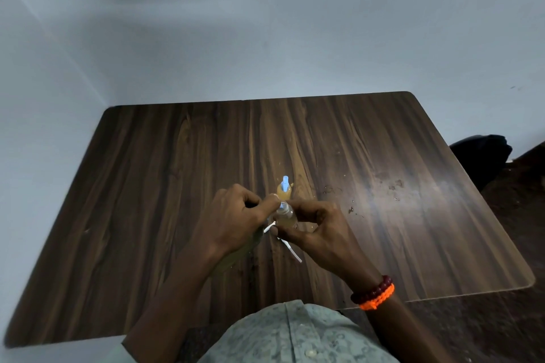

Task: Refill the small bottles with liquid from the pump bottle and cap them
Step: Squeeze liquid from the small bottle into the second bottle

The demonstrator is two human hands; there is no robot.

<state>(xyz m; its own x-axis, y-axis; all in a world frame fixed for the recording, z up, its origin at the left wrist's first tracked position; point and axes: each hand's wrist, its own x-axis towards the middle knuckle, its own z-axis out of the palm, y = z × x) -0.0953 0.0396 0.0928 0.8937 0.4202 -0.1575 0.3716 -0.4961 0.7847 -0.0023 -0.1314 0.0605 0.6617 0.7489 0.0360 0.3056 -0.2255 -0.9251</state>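
A small clear bottle with yellowish liquid is held above the wooden table, near its middle. My right hand grips the bottle's body. My left hand pinches its pale blue cap at the neck with thumb and forefinger. Just behind them stands the pump bottle, orange-yellow with a light blue pump head. A thin white strip trails from under my hands onto the table, and a second short white piece shows by my left palm.
Dried spots and smears mark the table to the right of the bottles. A dark object sits beyond the table's right edge. Pale walls close the far and left sides.
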